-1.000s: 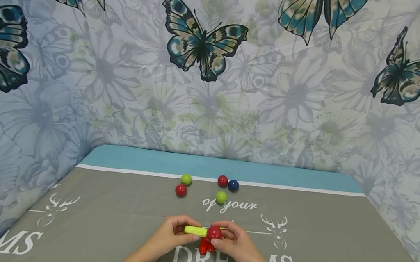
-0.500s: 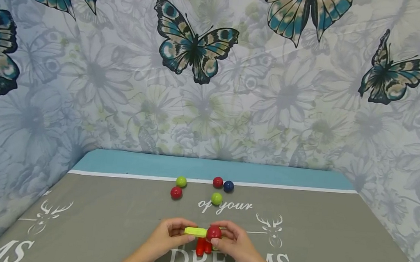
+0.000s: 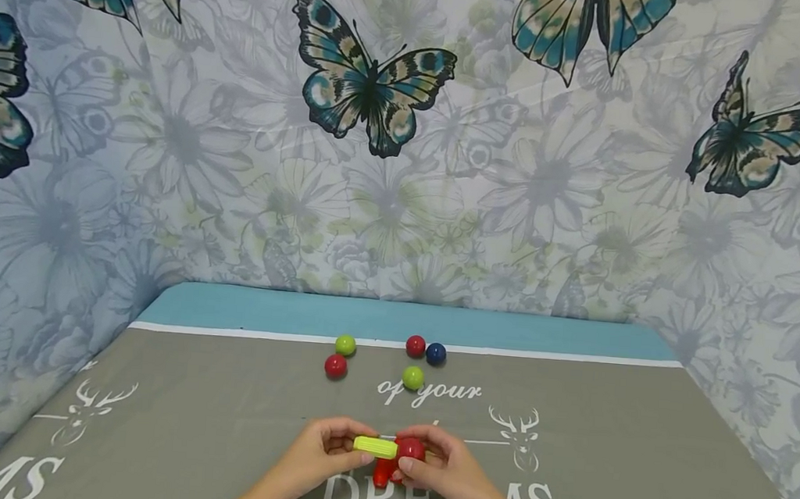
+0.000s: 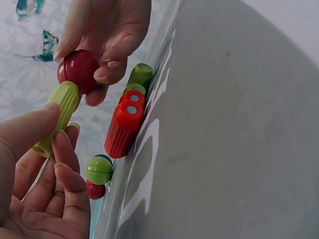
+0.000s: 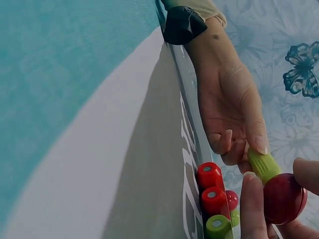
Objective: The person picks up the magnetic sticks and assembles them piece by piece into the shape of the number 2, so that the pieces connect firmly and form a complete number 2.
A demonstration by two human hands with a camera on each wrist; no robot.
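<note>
My left hand [image 3: 321, 448] pinches a yellow-green ribbed rod [image 3: 375, 446] between thumb and fingers. The rod's other end meets a glossy red ball [image 3: 412, 448], which my right hand [image 3: 452, 467] holds by its fingertips. Seen from the left wrist, the ball [image 4: 79, 71] sits against the rod [image 4: 64, 107], above the table. Beneath the hands lie red ribbed rods [image 4: 124, 128] with grey discs in their ends, and beside them green ones [image 4: 141, 74]. In the head view the hands and ball partly hide these.
Farther back on the grey tablecloth [image 3: 219, 392] are a green ball [image 3: 345, 345] with a red ball [image 3: 336, 367]. To their right lie another red ball [image 3: 416, 346], a blue ball [image 3: 436, 354] and a green ball [image 3: 413, 377]. A butterfly-print curtain [image 3: 402, 226] hangs behind.
The joined rod and red ball have shifted slightly right and down, and the rod tilts a little. Both hands keep their hold. The head view has also shifted slightly since the first frame.
</note>
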